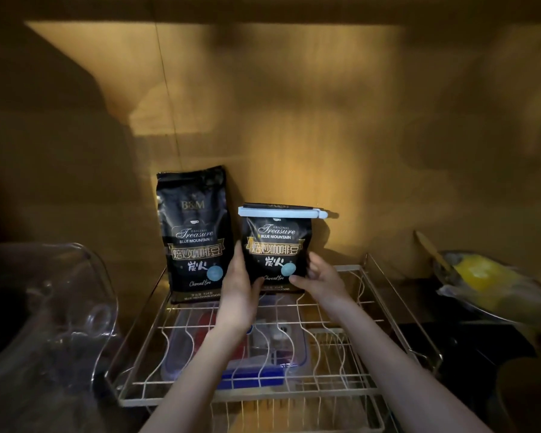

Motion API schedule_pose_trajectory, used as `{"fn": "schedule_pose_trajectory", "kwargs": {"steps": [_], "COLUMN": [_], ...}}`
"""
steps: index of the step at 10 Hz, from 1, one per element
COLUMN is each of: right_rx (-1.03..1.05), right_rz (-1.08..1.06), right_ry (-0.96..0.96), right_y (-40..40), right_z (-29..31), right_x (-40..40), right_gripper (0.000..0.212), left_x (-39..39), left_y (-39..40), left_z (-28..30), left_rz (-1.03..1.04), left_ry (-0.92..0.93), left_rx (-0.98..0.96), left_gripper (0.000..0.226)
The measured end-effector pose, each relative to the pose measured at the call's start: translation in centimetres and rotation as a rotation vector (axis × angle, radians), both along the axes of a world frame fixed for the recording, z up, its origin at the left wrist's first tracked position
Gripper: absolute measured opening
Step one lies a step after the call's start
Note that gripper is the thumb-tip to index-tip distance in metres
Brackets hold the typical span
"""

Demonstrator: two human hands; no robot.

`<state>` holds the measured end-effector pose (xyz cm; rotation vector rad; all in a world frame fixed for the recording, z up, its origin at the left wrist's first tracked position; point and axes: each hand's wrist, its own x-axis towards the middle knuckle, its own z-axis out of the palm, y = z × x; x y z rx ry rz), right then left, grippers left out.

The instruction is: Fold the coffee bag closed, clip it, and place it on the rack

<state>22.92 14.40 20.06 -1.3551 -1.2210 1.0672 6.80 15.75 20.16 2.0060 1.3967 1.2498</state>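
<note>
Both hands are gripping the shorter black foil coffee bag (pixel 277 250), the one with gold lettering and a folded-down top. The left hand (pixel 239 282) is wrapping the bag's lower left edge, thumb on the front face. The right hand (pixel 317 278) is pressing against the lower right edge, with its fingers (pixel 300 281) curling onto the front near the round pale blue sticker. The two hands are sitting apart, the bag clamped between them.

A long pale blue plastic sealing clip (pixel 281 211) is lying horizontally across the folded top of the bag, its end sticking out past the bag's right side. The bag is standing upright at the back of the cream-coloured wire dish rack (pixel 367 295), close to the yellow wall (pixel 294 120). Whether its base is resting fully on the wires cannot be told, since the hands are covering it.

Just left of it, a taller black foil coffee bag of the same brand (pixel 196 235) is standing upright on the rack, unfolded, its top leaning on the wall. The two bags are close together, with the left hand between their lower parts.

Under the rack wires a clear plastic box with a blue rim (pixel 294 364) is showing. A clear plastic container (pixel 60 307) is sitting to the left of the rack. To the right, a metal bowl holding something yellow (pixel 481 276) is sitting, blurred.
</note>
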Motion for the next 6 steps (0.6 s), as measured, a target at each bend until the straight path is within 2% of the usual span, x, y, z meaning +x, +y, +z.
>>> {"fn": "schedule_pose_trajectory", "kwargs": {"steps": [2,3,4,5,6], "right_rx": [0.043,0.044,0.042,0.024,0.229], "right_rz": [0.015,-0.032,-0.083,-0.120,-0.193], "right_ry": [-0.050,-0.111,-0.256,-0.270,-0.263], "right_y": [0.2,0.4,0.3,-0.6,-2.6], "right_z": [0.5,0.8,1.1,3.4,7.6], "right_x": [-0.5,-1.2,-1.8,-1.9,-1.4], "right_gripper": [0.052,0.049,0.059,0.066,0.057], "left_x": [0.6,1.1,1.1,0.8,0.1], "left_y": [0.5,0.4,0.0,-1.0,-1.3], "left_z": [-1.2,-1.1,-0.4,1.6,5.1], "left_rz": [0.051,0.036,0.012,-0.006,0.000], "left_ry": [0.359,0.423,0.451,0.455,0.366], "left_rx": [0.254,0.211,0.108,0.071,0.064], "left_gripper": [0.101,0.097,0.081,0.073,0.063]}}
